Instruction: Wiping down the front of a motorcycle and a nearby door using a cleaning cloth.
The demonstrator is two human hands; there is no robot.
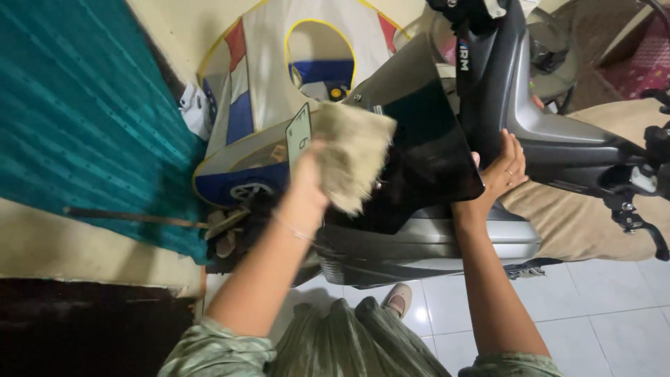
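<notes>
cloth [352, 157]: looked like a coarse, fuzzy beige rag, matt and rough, bunched in the left hand [307, 174].
scooter panel [429, 153]: was black plastic, smooth and highly glossy, under the right hand [504, 171].
scooter body [433, 244]: was grey plastic, smooth with a soft satin sheen.
brake lever [638, 227]: appeared to be dark metal, matt.
floor [614, 314]: was white tile, smooth and faintly shiny.
curtain [77, 119]: was teal fabric, ribbed and matt.
play tent [279, 77]: was thin cloth, white, blue and red, smooth.
sleeves [216, 352]: were soft green fabric, creased and matt.
</notes>
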